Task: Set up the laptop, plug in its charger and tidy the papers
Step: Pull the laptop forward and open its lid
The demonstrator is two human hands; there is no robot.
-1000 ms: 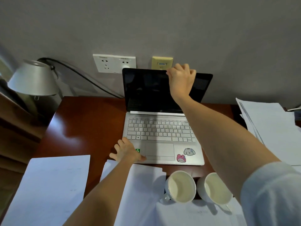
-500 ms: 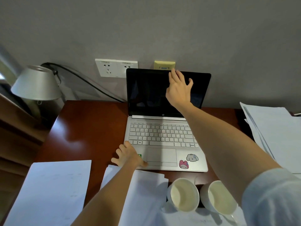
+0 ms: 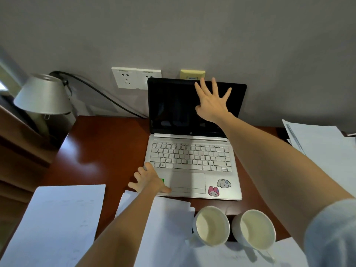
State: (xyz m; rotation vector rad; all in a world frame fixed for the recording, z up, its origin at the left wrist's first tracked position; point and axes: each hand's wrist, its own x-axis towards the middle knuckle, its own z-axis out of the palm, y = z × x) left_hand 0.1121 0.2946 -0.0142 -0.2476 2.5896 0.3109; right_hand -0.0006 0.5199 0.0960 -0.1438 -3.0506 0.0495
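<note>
On the laptop [image 3: 192,160], the flat right hand [image 3: 211,102] pushes the screen while the left hand [image 3: 149,181] holds the base; next, find the charger.

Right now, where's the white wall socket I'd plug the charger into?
The white wall socket is on the grey wall behind the desk, just left of the open laptop's screen and right of the metal desk lamp.

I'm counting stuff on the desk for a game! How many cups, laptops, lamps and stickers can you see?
Cups: 2
Laptops: 1
Lamps: 1
Stickers: 3, a grey, a pink and a partly hidden green one
Total: 7
</note>
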